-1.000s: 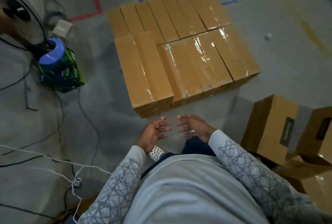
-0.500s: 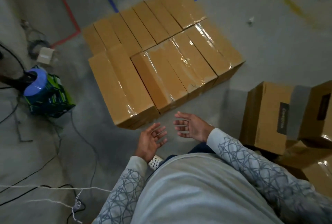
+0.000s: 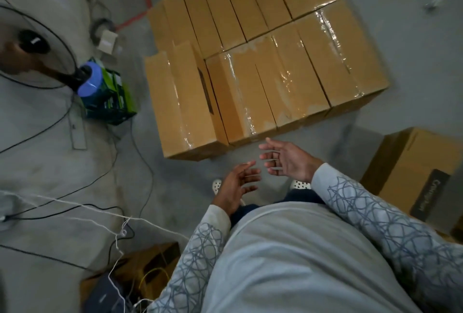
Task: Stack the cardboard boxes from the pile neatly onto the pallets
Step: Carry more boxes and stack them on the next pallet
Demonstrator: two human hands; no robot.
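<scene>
- the flat layer of brown, tape-sealed cardboard boxes lies on the grey concrete floor, packed side to side in two rows. any pallet beneath it is hidden, so i cannot tell what it rests on.
- one brown cardboard box sits at the layer's near left corner and stands higher than its neighbours. it looks like the start of a second tier, set square to the edge so further boxes can butt against it.
- the left hand and right hand hover just in front of the layer's near edge. the palms are turned toward each other, the fingers are straight and spread apart, and they hold nothing. they seem empty and ready for another box.
- a loose brown cardboard box with a dark label stands to the right of the layer, apart from it and beside the right sleeve. it is probably the next one to lift.
- left of the layer, a green crate with a blue lid and black cables lie on the floor. the cables could catch a foot while carrying.
</scene>
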